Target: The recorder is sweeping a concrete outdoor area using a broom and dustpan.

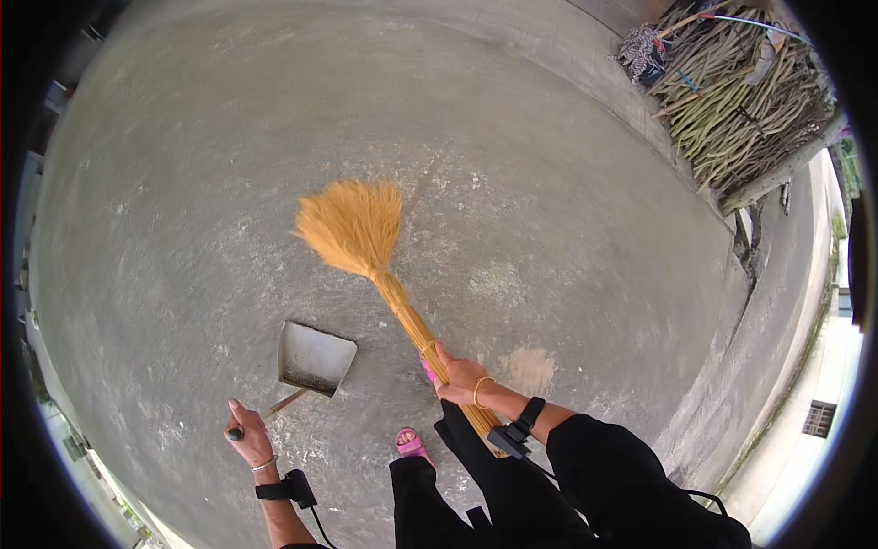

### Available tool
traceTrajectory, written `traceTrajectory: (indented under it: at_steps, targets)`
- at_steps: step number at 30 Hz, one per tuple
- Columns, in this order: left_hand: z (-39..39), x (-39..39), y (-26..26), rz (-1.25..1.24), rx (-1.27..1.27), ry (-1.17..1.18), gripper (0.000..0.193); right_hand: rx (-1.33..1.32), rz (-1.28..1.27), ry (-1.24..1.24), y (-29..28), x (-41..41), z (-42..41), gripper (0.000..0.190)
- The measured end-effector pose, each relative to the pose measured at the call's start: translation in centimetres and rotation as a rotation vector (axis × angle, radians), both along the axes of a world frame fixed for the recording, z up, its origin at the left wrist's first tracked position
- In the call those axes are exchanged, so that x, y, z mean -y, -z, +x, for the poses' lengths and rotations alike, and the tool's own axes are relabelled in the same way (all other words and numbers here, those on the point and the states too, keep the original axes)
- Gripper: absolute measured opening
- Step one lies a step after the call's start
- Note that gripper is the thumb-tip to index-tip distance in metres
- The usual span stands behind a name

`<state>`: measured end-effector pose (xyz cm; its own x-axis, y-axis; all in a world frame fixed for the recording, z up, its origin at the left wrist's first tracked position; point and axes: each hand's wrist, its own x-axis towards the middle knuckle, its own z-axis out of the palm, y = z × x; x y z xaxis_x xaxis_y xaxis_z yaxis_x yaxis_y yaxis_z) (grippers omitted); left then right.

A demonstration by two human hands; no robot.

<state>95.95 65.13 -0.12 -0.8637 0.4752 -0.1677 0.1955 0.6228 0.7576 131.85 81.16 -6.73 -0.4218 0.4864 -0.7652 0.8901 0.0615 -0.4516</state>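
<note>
My right hand (463,379) grips the bound handle of a straw broom (353,226), whose fanned bristles point up and left over the concrete floor. Closed around the end of a long dustpan handle, my left hand (248,434) is at the lower left. The metal dustpan (317,353) lies between my hands, its open side pointing away from me, with dark debris or dirt near its back edge. Whether the bristles touch the floor is unclear. Both wrists carry a bracelet and a black strapped device with a cable.
A large pile of cut sticks (748,110) lies at the upper right behind a log (785,168), with a string mop (639,51) beside it. My pink sandals (411,445) are on the concrete floor (206,206). A raised edge runs down the right side.
</note>
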Motion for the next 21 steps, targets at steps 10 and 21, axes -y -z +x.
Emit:
traceTrajectory:
  at_steps: [10,21]
  targets:
    - [-3.6,-3.7,3.0,-0.090,0.128,-0.124,0.059,-0.297,-0.523,0.527,-17.1,-0.1,10.0,0.094]
    - [-4.1,-4.1,3.9,-0.213,-0.054,0.022,0.058,-0.066,-0.004,0.331,-4.4,-0.3,7.5,0.101]
